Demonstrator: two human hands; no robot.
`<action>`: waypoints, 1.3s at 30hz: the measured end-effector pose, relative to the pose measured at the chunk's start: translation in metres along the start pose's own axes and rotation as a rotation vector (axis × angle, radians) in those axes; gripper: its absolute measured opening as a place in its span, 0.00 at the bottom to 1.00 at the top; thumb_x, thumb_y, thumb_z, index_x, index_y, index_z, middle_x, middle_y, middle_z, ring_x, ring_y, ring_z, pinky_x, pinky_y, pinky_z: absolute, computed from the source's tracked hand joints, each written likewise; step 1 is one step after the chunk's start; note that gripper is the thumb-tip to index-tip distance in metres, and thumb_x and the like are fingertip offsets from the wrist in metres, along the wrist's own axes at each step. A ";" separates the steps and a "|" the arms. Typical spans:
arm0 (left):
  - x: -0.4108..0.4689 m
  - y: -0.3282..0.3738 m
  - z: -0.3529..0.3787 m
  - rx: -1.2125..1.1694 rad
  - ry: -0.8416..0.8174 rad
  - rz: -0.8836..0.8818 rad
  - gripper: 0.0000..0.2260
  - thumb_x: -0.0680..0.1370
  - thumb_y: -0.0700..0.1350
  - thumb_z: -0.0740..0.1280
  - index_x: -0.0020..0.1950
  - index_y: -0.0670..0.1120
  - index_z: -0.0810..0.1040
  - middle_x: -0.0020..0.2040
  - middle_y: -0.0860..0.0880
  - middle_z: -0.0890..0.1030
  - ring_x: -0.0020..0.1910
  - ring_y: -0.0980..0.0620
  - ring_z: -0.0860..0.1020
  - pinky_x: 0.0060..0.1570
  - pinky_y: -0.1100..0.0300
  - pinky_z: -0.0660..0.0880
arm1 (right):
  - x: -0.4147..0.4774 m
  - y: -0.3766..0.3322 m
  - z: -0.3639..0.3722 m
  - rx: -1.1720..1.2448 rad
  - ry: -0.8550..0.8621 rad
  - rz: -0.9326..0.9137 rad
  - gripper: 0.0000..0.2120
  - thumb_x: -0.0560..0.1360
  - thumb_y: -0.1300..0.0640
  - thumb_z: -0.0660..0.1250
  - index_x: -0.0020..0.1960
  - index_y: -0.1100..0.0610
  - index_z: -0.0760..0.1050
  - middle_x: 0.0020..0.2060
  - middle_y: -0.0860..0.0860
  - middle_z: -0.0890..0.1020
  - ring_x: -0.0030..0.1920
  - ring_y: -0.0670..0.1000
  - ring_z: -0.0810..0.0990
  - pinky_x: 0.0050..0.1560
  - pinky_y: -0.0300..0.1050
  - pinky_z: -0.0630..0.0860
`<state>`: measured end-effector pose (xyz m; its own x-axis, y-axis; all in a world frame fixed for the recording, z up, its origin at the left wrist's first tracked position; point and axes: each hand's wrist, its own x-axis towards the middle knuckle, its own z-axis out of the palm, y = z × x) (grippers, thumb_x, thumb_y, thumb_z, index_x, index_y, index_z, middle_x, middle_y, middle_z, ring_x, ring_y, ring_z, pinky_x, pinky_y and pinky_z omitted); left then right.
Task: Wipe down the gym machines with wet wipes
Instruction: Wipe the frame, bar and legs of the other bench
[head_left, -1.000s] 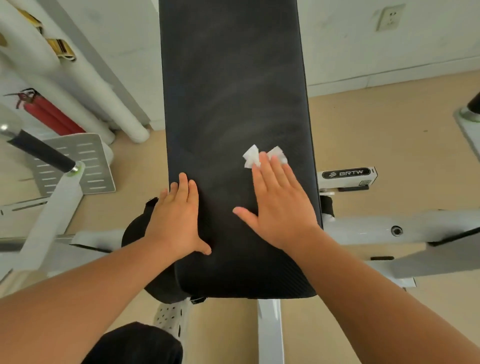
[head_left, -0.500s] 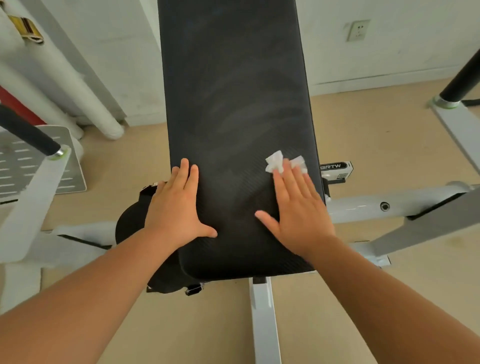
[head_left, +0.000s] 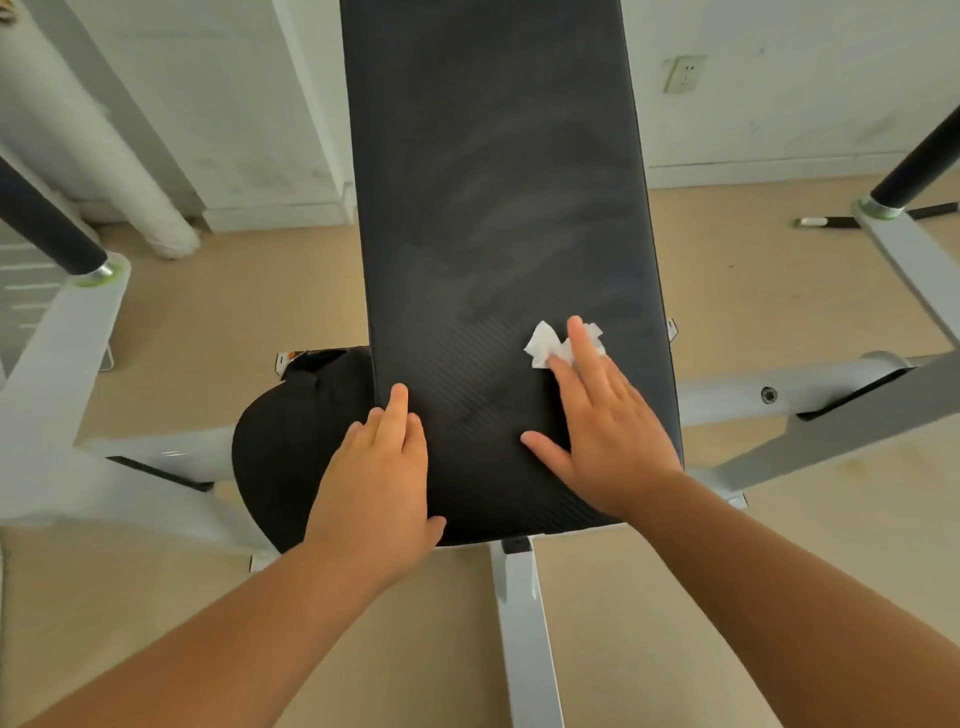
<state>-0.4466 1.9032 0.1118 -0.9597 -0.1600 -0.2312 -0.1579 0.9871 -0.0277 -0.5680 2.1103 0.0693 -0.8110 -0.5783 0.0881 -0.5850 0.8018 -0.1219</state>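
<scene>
The left hand (head_left: 376, 478) and right hand (head_left: 608, 431) are bare. The left forearm (head_left: 234, 623) and right forearm (head_left: 779, 597) are likewise uncovered along their full visible length, from wrist to the lower edge of the view.

Matt ribbed pad (head_left: 498, 260) (crumpled wipe (head_left: 545, 345))

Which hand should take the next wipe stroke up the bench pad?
Right. The right hand presses the wet wipe flat on the black pad; the left hand just rests on the pad's left edge, empty.
</scene>
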 end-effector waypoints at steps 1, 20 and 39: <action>0.001 0.002 0.004 -0.028 0.002 -0.005 0.50 0.73 0.65 0.70 0.82 0.43 0.47 0.81 0.44 0.37 0.80 0.42 0.54 0.77 0.50 0.59 | 0.003 0.001 0.000 -0.014 0.006 0.057 0.41 0.78 0.32 0.57 0.80 0.59 0.57 0.83 0.57 0.47 0.81 0.59 0.56 0.77 0.54 0.61; 0.017 -0.056 0.022 -0.471 0.268 -0.002 0.20 0.75 0.41 0.70 0.67 0.46 0.80 0.67 0.50 0.76 0.55 0.51 0.80 0.48 0.62 0.74 | 0.068 -0.090 0.008 -0.107 0.001 -0.135 0.45 0.80 0.29 0.48 0.84 0.60 0.45 0.83 0.57 0.47 0.83 0.60 0.44 0.82 0.58 0.46; 0.020 -0.057 0.014 -0.588 0.597 0.004 0.06 0.74 0.42 0.61 0.39 0.46 0.77 0.36 0.52 0.74 0.34 0.53 0.72 0.32 0.63 0.67 | 0.002 -0.068 0.034 -0.276 -0.116 -0.687 0.40 0.82 0.32 0.52 0.83 0.59 0.52 0.82 0.56 0.54 0.82 0.57 0.47 0.81 0.55 0.46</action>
<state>-0.4536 1.8434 0.0949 -0.8965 -0.2981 0.3279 -0.0911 0.8481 0.5219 -0.5298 2.0493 0.0441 -0.2665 -0.9624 -0.0516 -0.9509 0.2538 0.1773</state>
